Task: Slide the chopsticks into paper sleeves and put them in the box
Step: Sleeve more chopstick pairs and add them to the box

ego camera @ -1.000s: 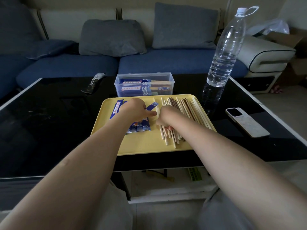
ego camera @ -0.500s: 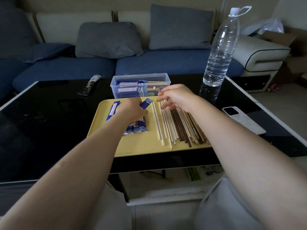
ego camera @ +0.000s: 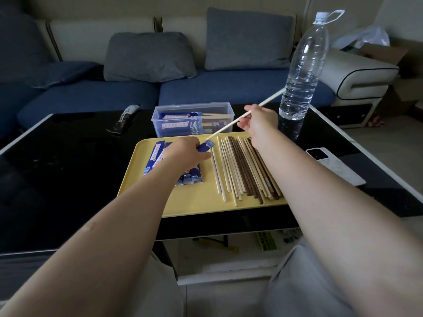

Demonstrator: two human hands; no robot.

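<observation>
Right hand pinches a pale chopstick raised above the far edge of the yellow tray, its lower tip meeting the mouth of a blue paper sleeve. Left hand grips that sleeve over the tray's left half, above the spare sleeves. Loose chopsticks lie on the tray's right half. The clear box, just beyond the tray, already holds sleeved pairs. Judged step: insertion. Next move calls for aligning tip with opening and pushing through.
</observation>
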